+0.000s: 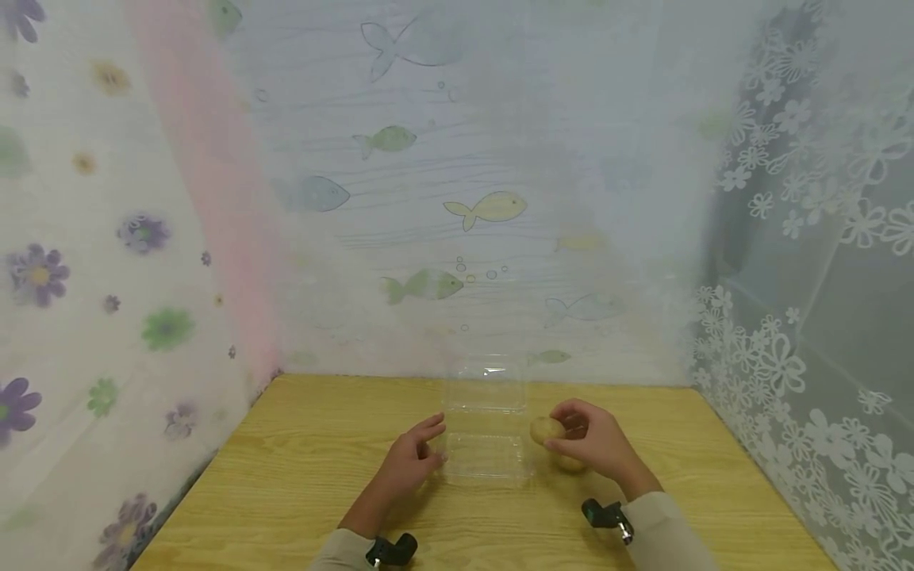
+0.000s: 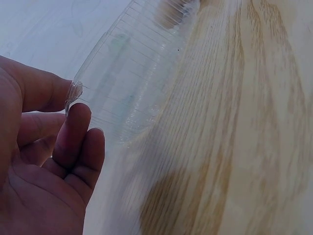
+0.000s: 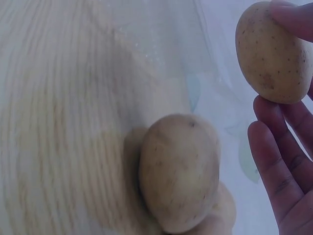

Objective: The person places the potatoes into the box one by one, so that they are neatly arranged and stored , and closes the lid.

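A clear plastic clamshell box (image 1: 487, 457) stands unfolded on the table, its lid (image 1: 489, 388) tilted up at the back. My left hand (image 1: 408, 460) is at the box's left side. In the left wrist view its fingertips pinch the rim of the clear box (image 2: 127, 83) at a corner. To the right of the box, my right hand (image 1: 598, 442) holds a potato (image 1: 546, 431) between thumb and fingers, raised off the table. Below that hand lie more potatoes; one large potato (image 3: 180, 171) shows clearly in the right wrist view, others partly hidden behind it.
The wooden table (image 1: 286, 476) ends at a fish-printed curtain (image 1: 428, 198) behind the box. A flowered curtain (image 1: 107, 317) hangs on the left, and a sheet with white flowers (image 1: 800, 357) on the right. Both wrists carry small black cameras.
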